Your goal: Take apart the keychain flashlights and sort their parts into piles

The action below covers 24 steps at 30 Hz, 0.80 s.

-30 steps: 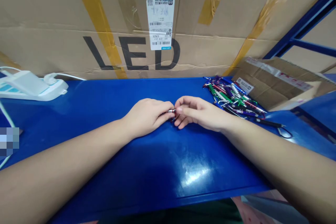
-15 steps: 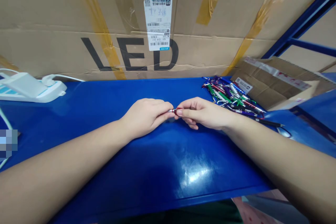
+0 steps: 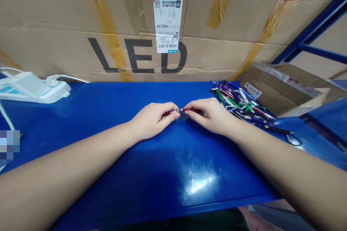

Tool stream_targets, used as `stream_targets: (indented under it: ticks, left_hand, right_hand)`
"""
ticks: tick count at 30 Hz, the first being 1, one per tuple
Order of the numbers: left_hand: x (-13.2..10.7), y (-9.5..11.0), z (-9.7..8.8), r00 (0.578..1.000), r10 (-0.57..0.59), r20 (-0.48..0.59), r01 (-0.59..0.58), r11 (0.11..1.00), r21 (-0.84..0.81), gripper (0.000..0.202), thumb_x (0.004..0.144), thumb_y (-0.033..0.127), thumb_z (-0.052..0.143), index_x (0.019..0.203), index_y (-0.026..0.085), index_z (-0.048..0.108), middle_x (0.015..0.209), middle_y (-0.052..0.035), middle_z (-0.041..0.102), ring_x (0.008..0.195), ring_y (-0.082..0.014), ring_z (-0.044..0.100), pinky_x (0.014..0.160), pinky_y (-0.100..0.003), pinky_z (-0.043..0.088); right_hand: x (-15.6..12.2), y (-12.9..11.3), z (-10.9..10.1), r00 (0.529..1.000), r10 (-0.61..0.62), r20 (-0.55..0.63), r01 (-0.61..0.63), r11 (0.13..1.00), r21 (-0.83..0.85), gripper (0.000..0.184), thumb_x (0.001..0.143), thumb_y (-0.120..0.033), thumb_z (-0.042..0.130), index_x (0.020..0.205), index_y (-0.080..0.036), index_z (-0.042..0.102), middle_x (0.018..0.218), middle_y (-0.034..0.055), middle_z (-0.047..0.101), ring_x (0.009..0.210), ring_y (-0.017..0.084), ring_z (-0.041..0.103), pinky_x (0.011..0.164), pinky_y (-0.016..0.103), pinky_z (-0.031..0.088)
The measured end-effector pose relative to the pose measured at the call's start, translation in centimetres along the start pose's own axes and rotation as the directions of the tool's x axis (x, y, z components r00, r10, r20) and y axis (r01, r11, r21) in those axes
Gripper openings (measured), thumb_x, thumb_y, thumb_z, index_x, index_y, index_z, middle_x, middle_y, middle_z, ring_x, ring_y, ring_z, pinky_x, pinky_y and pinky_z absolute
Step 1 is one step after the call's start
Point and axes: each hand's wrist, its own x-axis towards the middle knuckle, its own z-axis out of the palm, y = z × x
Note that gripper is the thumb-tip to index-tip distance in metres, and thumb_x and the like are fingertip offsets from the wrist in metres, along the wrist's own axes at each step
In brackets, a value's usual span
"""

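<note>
Both my hands are over the middle of the blue table. My left hand (image 3: 155, 121) is closed, with thumb and fingers pinching a red metal pen piece (image 3: 170, 113) that has a silver end pointing right. My right hand (image 3: 214, 115) is closed on a second red pen piece (image 3: 192, 109), whose silver tip points left. The two ends face each other across a narrow gap. My fingers hide most of both pieces. Right of my right hand lies a pile of shiny pen-like tubes (image 3: 238, 97) in red, green, purple, blue and silver, some with cord loops.
An open cardboard box (image 3: 282, 86) stands behind the pile. A large carton (image 3: 65, 18) marked LED forms the back wall. At the left, a white power strip (image 3: 54, 95) has plugs and cables. The blue table (image 3: 151, 180) has its front edge near me.
The red pieces were together between my fingertips; now they are apart, a gap between their silver ends. The camera view has shifted slightly.
</note>
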Motion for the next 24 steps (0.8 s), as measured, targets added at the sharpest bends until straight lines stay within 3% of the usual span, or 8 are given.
stream_targets:
  ticks: [7, 12, 15, 17, 19, 21, 23, 24]
  left_hand:
    - [0.3, -0.9, -0.1, 0.988, 0.114, -0.101, -0.114, 0.993, -0.001, 0.018, 0.098, 0.032, 0.064, 0.109, 0.022, 0.074, 0.106, -0.0049, 0.073, 0.1, -0.0211, 0.069, 0.092, -0.034, 0.052]
    - [0.2, -1.2, 0.0, 0.982, 0.112, -0.155, -0.121, 0.992, -0.047, 0.019, 0.096, 0.03, 0.068, 0.111, 0.023, 0.077, 0.109, -0.0064, 0.068, 0.101, -0.0196, 0.069, 0.089, -0.032, 0.057]
    - [0.1, -1.1, -0.1, 0.974, 0.123, -0.189, -0.132, 0.99, -0.04, 0.022, 0.097, 0.028, 0.067, 0.115, 0.023, 0.078, 0.108, -0.0063, 0.066, 0.097, -0.018, 0.069, 0.084, -0.03, 0.058]
    - [0.1, -1.0, -0.2, 0.959, 0.171, -0.227, -0.178, 0.984, -0.012, 0.023, 0.098, 0.025, 0.066, 0.117, 0.021, 0.077, 0.107, -0.0064, 0.068, 0.096, -0.0174, 0.07, 0.088, -0.031, 0.058]
    - [0.0, -0.8, -0.2, 0.935, 0.234, -0.268, -0.235, 0.972, 0.027, 0.022, 0.099, 0.023, 0.065, 0.117, 0.02, 0.076, 0.108, -0.0069, 0.071, 0.098, -0.0177, 0.071, 0.092, -0.031, 0.058]
    - [0.0, -0.5, -0.2, 0.901, 0.311, -0.304, -0.304, 0.95, 0.072, 0.019, 0.1, 0.022, 0.065, 0.115, 0.019, 0.074, 0.107, -0.0074, 0.073, 0.098, -0.018, 0.071, 0.09, -0.031, 0.058]
    - [-0.1, -0.2, -0.1, 0.864, 0.392, -0.317, -0.374, 0.92, 0.119, 0.016, 0.101, 0.022, 0.064, 0.113, 0.019, 0.073, 0.106, -0.0079, 0.076, 0.099, -0.0185, 0.072, 0.09, -0.032, 0.058]
    - [-0.1, 0.0, 0.0, 0.848, 0.427, -0.313, -0.402, 0.904, 0.143, 0.015, 0.101, 0.021, 0.063, 0.112, 0.019, 0.073, 0.106, -0.0082, 0.077, 0.1, -0.0189, 0.072, 0.091, -0.032, 0.058]
  right_hand:
    - [0.3, 0.4, -0.4, 0.977, 0.169, 0.13, -0.167, 0.986, -0.026, 0.021, 0.096, -0.018, 0.058, 0.102, -0.019, 0.077, 0.092, 0.0042, 0.079, 0.08, 0.018, 0.071, 0.076, 0.029, 0.049]
    - [-0.1, 0.7, -0.9, 0.974, 0.186, 0.131, -0.173, 0.98, -0.102, 0.025, 0.085, -0.013, 0.062, 0.105, -0.019, 0.076, 0.103, 0.0085, 0.069, 0.089, 0.021, 0.067, 0.083, 0.033, 0.052]
    - [-0.2, 0.6, -1.0, 0.972, 0.226, 0.069, -0.225, 0.974, -0.013, 0.026, 0.082, -0.021, 0.069, 0.107, -0.02, 0.075, 0.111, 0.0094, 0.065, 0.087, 0.02, 0.064, 0.083, 0.035, 0.054]
    - [-0.1, 0.1, -0.7, 0.952, 0.306, -0.015, -0.299, 0.938, 0.178, 0.028, 0.08, -0.026, 0.073, 0.108, -0.019, 0.073, 0.111, 0.0096, 0.066, 0.088, 0.021, 0.064, 0.085, 0.038, 0.055]
    - [0.2, -0.8, -0.2, 0.902, 0.431, -0.005, -0.368, 0.776, 0.513, 0.028, 0.084, -0.032, 0.071, 0.109, -0.019, 0.07, 0.108, 0.0094, 0.07, 0.091, 0.022, 0.067, 0.09, 0.039, 0.056]
    - [0.6, -1.9, 0.4, 0.847, 0.509, 0.155, -0.407, 0.432, 0.805, 0.026, 0.092, -0.036, 0.064, 0.111, -0.018, 0.068, 0.105, 0.0101, 0.073, 0.095, 0.022, 0.071, 0.095, 0.04, 0.057]
    - [0.8, -3.0, 0.9, 0.799, 0.495, 0.342, -0.437, 0.086, 0.896, 0.027, 0.099, -0.039, 0.055, 0.108, -0.017, 0.068, 0.103, 0.0117, 0.075, 0.097, 0.021, 0.074, 0.099, 0.039, 0.058]
    - [0.9, -3.5, 1.1, 0.773, 0.477, 0.418, -0.457, -0.037, 0.889, 0.029, 0.103, -0.039, 0.051, 0.105, -0.016, 0.068, 0.1, 0.0125, 0.076, 0.096, 0.021, 0.075, 0.099, 0.038, 0.058]
